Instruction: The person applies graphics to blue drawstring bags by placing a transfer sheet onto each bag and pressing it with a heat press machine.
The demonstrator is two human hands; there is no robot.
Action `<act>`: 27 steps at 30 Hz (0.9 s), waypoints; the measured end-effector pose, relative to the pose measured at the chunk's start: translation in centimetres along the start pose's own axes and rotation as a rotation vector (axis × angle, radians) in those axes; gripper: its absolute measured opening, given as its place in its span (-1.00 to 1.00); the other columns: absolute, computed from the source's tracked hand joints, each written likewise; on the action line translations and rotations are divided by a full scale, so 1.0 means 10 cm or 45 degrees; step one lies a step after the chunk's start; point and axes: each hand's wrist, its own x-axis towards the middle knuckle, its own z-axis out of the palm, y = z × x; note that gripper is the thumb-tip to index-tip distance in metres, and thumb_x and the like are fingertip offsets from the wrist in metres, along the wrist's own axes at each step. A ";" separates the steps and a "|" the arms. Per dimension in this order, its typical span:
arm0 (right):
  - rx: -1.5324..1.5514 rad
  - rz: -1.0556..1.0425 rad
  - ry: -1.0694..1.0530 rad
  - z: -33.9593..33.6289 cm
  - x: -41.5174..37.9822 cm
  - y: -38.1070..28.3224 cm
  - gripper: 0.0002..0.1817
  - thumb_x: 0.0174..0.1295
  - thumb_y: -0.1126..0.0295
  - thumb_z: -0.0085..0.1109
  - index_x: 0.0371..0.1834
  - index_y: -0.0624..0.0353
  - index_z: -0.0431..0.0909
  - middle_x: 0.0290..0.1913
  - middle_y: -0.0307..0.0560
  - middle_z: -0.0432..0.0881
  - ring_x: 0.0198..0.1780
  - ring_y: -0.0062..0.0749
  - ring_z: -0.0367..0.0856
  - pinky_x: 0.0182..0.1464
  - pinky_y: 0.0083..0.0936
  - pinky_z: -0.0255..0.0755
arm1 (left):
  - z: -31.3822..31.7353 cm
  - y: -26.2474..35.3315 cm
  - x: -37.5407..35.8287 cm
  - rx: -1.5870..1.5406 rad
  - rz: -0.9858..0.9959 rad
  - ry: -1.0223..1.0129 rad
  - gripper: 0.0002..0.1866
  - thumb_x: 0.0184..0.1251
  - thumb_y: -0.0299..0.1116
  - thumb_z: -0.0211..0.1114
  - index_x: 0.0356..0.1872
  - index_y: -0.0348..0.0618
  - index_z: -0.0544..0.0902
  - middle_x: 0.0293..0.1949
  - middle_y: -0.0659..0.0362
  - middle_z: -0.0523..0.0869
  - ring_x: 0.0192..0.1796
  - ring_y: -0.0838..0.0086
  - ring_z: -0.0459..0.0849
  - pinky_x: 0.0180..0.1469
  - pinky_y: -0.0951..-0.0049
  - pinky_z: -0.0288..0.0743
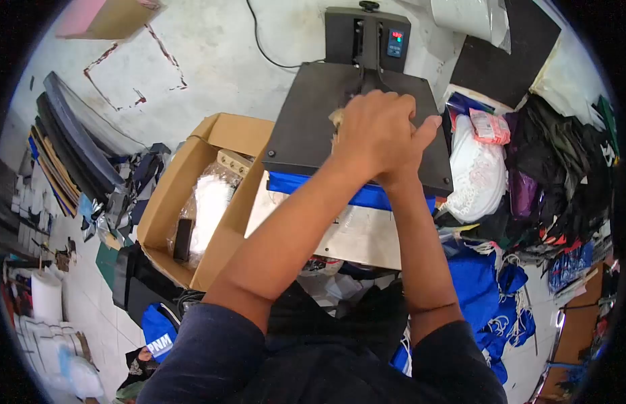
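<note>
Both my hands are stacked over the handle of a heat press. My left hand (373,131) lies on top with its fingers bent downward and its thumb out to the right. Beneath it, my right hand (402,172) is mostly covered, and its fingers are hidden. The handle itself is hidden under the hands. The black upper plate (303,121) of the press is down over blue fabric (289,183), which sticks out along the front edge. Below the fabric shows the pale lower board (360,236). A small lit display (396,42) sits on the press's control box.
Left of the press stands an open cardboard box (166,195) with a plastic-wrapped white item. White fabric (471,175) and dark clothing (555,155) are heaped at the right. Blue drawstring bags (478,289) lie below them. A black cable (260,50) runs along the wall.
</note>
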 end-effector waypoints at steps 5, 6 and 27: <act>-0.084 0.005 -0.023 -0.01 -0.03 -0.07 -0.46 0.06 0.05 0.45 0.08 0.01 0.60 0.04 -0.02 0.67 0.10 -0.07 0.62 0.12 -0.23 0.47 | -0.02 0.05 0.01 -0.098 0.171 0.300 -0.63 0.14 0.00 0.30 -0.44 -0.14 0.75 -0.40 0.00 0.76 -0.19 0.09 0.74 -0.07 0.08 0.54; -0.097 -0.014 -0.039 -0.01 -0.05 -0.08 -0.47 0.06 0.05 0.45 0.08 0.02 0.60 0.03 -0.01 0.67 0.09 -0.06 0.62 0.11 -0.22 0.47 | 0.00 0.04 -0.03 -0.149 0.156 0.379 -0.67 0.12 -0.04 0.33 -0.42 -0.11 0.75 -0.35 0.07 0.78 -0.15 0.09 0.74 -0.02 0.08 0.54; -0.302 -0.183 -0.185 0.14 -0.11 -0.24 -0.48 0.09 -0.09 0.40 -0.05 0.05 0.62 -0.16 -0.03 0.72 -0.12 -0.07 0.71 -0.12 -0.23 0.56 | 1.25 -1.92 -4.34 0.317 -0.655 -0.142 -0.43 0.16 0.01 0.34 0.16 -0.07 0.60 0.27 -0.14 0.49 0.34 -0.07 0.40 0.31 -0.18 0.25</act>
